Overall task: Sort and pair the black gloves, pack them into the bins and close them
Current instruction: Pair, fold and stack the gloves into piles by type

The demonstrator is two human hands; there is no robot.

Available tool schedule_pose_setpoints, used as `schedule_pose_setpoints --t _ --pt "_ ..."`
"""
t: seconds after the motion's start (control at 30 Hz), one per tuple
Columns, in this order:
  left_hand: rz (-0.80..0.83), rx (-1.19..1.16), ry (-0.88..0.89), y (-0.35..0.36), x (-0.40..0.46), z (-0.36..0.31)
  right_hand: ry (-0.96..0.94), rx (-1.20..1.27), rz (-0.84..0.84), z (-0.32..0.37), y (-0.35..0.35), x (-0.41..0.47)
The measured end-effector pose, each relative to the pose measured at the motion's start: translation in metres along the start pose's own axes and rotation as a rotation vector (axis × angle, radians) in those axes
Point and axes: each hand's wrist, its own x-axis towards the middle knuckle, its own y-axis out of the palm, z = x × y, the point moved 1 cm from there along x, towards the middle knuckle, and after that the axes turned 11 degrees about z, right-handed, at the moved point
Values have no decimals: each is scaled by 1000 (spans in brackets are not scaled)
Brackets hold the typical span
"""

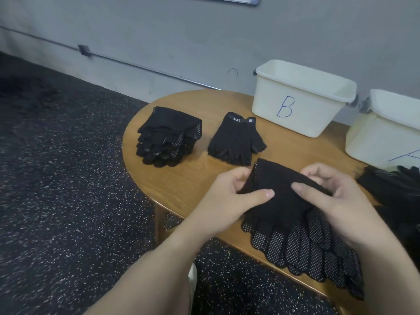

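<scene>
The round wooden counter (181,178) has bare room at its left edge. Both hands, left hand (229,196) and right hand (341,201), pinch the cuff of black dotted full-finger gloves (302,235); their fingers point toward the near edge, overhanging it.

Two white bins (302,98), two hands (229,201), three glove piles (168,137) on one table (181,178).
</scene>
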Motion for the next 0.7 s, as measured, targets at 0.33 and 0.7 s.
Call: schedule_pose_setpoints --t 0.33,0.7 --pt "-390 144 219 -36 -18 -25 -148 418 -270 22 55 51" --pt "-624 131 344 -106 -16 -58 -137 457 -233 41 118 139"
